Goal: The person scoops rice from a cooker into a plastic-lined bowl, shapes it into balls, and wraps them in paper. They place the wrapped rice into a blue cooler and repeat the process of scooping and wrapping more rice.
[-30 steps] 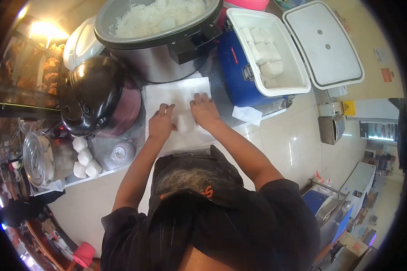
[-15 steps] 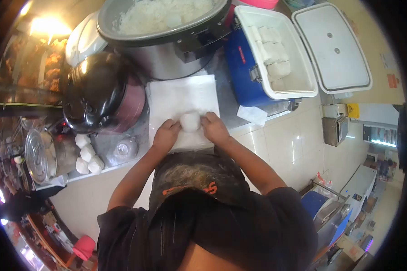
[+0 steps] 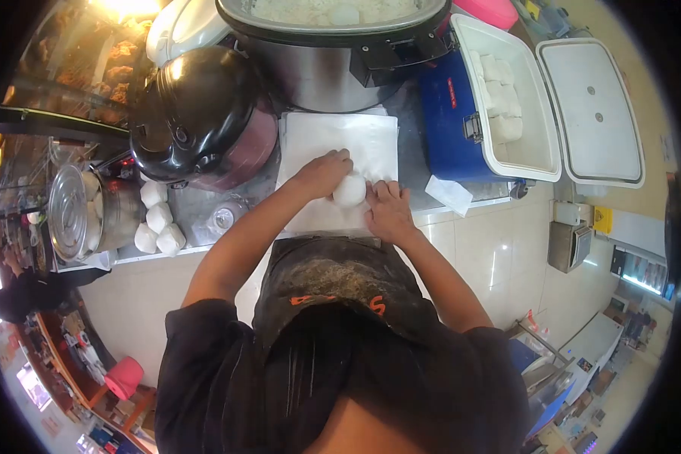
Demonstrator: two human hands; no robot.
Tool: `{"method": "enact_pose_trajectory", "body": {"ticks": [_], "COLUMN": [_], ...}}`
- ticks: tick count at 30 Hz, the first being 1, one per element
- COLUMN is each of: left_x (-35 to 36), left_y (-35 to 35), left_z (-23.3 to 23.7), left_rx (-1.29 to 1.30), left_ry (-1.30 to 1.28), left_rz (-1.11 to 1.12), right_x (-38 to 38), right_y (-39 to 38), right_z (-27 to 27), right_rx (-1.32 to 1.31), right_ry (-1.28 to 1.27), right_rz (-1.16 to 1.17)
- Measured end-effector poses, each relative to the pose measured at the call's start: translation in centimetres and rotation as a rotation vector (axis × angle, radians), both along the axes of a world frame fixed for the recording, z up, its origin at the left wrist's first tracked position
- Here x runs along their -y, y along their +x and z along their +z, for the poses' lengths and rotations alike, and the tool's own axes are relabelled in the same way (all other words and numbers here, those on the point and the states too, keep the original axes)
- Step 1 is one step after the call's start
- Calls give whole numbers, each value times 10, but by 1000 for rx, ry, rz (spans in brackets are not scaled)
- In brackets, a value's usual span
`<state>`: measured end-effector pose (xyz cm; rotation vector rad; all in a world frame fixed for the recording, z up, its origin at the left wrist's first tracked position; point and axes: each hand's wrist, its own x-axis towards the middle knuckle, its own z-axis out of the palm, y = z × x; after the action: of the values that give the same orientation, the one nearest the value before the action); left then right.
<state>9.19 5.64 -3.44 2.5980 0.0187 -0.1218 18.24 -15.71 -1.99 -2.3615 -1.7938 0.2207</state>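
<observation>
A white wrapped rice ball [image 3: 349, 190] rests on a stack of white paper sheets [image 3: 356, 140] on the steel counter. My left hand [image 3: 321, 172] cups the ball from its far left side. My right hand [image 3: 387, 206] presses against it from the near right. Both hands touch the ball, fingers curled around it. Behind the sheets stands a large steel rice cooker [image 3: 333, 45], its pot full of white rice.
A black-lidded cooker [image 3: 197, 113] sits to the left. Wrapped white balls [image 3: 157, 223] lie by a steel pot [image 3: 72, 216]. A blue cooler [image 3: 492, 113] holding white packets stands at the right, its lid [image 3: 594, 113] open. A loose paper [image 3: 450, 193] lies by the counter edge.
The flat wrap between my hands has become a round ball. My left hand has shifted over to the ball's far side, the right stays at its near side. The view has tilted.
</observation>
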Motion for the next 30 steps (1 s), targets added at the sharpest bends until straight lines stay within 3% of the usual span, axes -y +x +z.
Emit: {"method": "enact_pose_trajectory", "body": {"ticks": [3,6,9,12,18,21,24,25,28,30], "left_x": [2,13,20,31,21,37,55,61,60,59], "left_y": [-1,-9,-22,-22,-44,-50,-57,-56,-58,-63], "left_z": [10,18,16,46,79,80,102,91,109,123], "left_rx": [-73,-213,73,316,195,34,205,342,27,-99], "left_ry": [-53,-293,-410,-460,-203,-529,-964,-1367,-1365,-850], "left_rz": [4,183,226,275,272,456,450,371,613,675], "right_x": [6,5,-5,-23,-26,-26,-27,-27,-30,-35], "right_y": [1,-2,-11,-15,1,1,-2,-2,-11,-17], "right_z": [-11,-19,6,39,61,75,75,74,69,66], "right_rx": [-87,-191,-780,-865,-1035,-1202,-1068,-993,-725,-492], "right_ry": [-37,71,242,218,305,291,367,341,290,330], "right_rz": [-48,-53,-226,-337,-330,-395,-351,-352,-246,-5]}}
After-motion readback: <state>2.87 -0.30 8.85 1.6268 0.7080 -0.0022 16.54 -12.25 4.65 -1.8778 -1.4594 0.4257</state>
